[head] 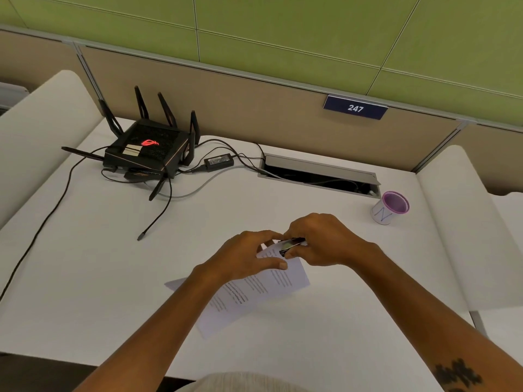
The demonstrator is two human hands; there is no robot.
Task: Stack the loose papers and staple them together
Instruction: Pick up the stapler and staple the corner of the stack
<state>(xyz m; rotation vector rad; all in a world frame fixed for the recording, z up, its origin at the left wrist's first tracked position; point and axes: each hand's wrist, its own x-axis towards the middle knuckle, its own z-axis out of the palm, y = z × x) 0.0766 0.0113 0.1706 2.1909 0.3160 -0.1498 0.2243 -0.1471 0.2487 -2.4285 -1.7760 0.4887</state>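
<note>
Black and shiny, a small stapler (291, 245) sits clamped in the right hand (319, 239), whose fingers curl over its top while the thumb presses from the near side. The stapler's mouth is at the far corner of the papers (254, 290), touching them. The left hand (249, 256) lies over the same corner, its fingers curled lightly above the sheets and its thumb pressed flat on them, just beside the stapler; whether it pinches the paper or only pins it down cannot be told. The papers, white with lines of print, lie tilted on the white desk (339, 321) in the middle near part, partly under the left forearm.

Further out, a white cup (389, 207) with a purple rim stands upright on the right, well apart from the hands. Beyond it a cable hatch (319, 171) is open in the desk surface. On the far left sits a black router (147, 154) with raised antennas and a red glowing emblem, a power adapter (219, 162) just to its right, and black cables trailing over the desk. A blue plate reading 247 (355, 108) hangs on the beige partition behind.
</note>
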